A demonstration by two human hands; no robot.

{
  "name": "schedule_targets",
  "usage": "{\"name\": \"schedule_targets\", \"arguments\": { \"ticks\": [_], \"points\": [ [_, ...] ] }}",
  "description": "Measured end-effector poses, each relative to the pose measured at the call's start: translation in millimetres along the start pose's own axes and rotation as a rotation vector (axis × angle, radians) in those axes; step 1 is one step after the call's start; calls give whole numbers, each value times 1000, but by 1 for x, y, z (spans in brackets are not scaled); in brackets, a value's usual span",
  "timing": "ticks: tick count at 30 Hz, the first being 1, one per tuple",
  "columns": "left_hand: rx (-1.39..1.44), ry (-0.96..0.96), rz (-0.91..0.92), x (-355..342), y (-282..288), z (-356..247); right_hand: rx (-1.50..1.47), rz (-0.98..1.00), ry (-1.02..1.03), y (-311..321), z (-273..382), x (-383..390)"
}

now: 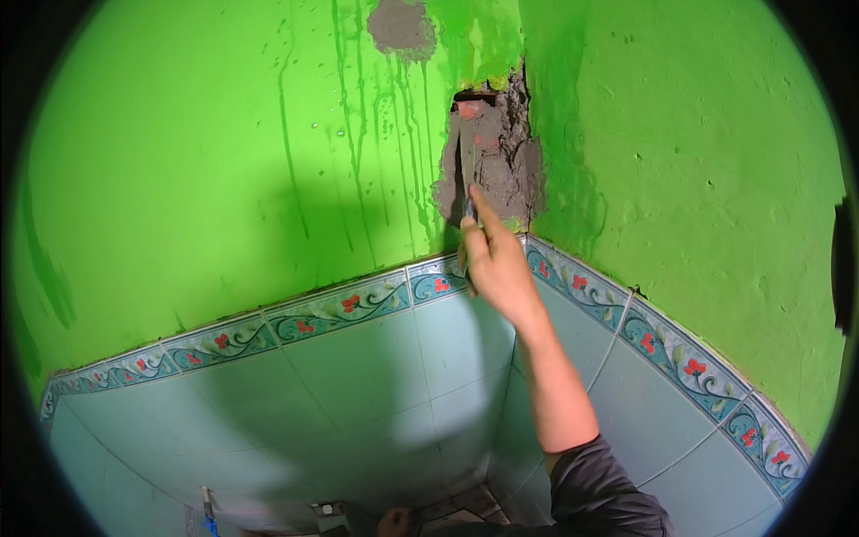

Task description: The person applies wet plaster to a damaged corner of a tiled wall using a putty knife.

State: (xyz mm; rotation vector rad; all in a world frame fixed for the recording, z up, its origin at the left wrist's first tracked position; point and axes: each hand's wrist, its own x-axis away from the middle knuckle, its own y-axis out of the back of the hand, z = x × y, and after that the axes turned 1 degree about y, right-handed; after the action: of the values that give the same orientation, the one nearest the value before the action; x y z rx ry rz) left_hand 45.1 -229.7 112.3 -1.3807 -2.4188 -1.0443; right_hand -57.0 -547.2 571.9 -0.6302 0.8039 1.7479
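My right hand reaches up to the wall corner, its fingers closed round the handle of a trowel. Seen nearly edge-on, the narrow blade points upward against a patch of wet grey mortar. My index finger lies stretched along the tool. Rough broken wall and a dark gap show at the top and right of the patch, with reddish spots in the mortar. At the lower edge, a small skin-coloured shape may be my left hand; its fingers cannot be made out.
Green painted walls meet at the corner, above a floral tile border and pale tiles. A second grey mortar patch sits higher up, with wet drips below. A blue-handled tap or valve is low at left.
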Motion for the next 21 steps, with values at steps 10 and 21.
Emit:
{"name": "schedule_targets", "arguments": {
  "ticks": [10, 21],
  "points": [
    [-113, 53, 18, 2, -6, 1, 9, 68, -18, 18, 4, 33],
    [-95, 87, 30, 3, -5, -10, 394, 144, -27, 17, 6, 58]
  ]
}}
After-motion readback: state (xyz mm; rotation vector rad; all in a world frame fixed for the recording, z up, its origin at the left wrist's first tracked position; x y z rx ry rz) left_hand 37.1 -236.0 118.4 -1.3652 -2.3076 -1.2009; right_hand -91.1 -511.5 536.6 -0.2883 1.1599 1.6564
